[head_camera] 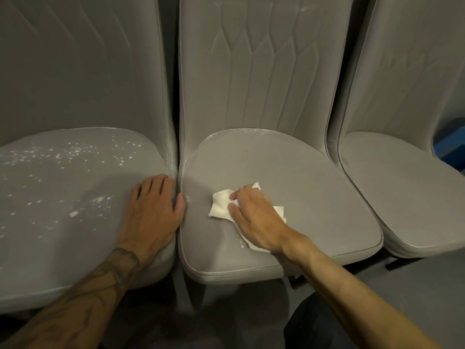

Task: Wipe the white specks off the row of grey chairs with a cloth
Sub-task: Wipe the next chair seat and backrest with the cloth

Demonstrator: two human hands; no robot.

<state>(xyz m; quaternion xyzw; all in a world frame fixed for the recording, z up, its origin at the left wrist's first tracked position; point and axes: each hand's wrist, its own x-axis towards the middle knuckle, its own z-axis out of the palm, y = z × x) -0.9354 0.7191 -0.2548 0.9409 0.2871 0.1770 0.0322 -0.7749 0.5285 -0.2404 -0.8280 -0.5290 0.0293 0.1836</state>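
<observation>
Three grey padded chairs stand side by side. The left chair [63,187] has many white specks [75,152] scattered over its seat. The middle chair [302,187] has a nearly bare seat, with a few specks along its back rim and left edge. My right hand [254,217] lies flat on a crumpled white cloth [222,205] and presses it onto the middle seat's front left part. My left hand [153,210] rests flat on the right edge of the left seat, its thumb over the gap between the two chairs. The right chair [402,192] looks free of specks.
The chairs' tall quilted backs rise close behind the seats. Dark grey floor [415,298] runs below the seat fronts, with black chair legs showing. Something blue [450,144] sits behind the right chair. My dark trouser knee [314,321] is at the bottom.
</observation>
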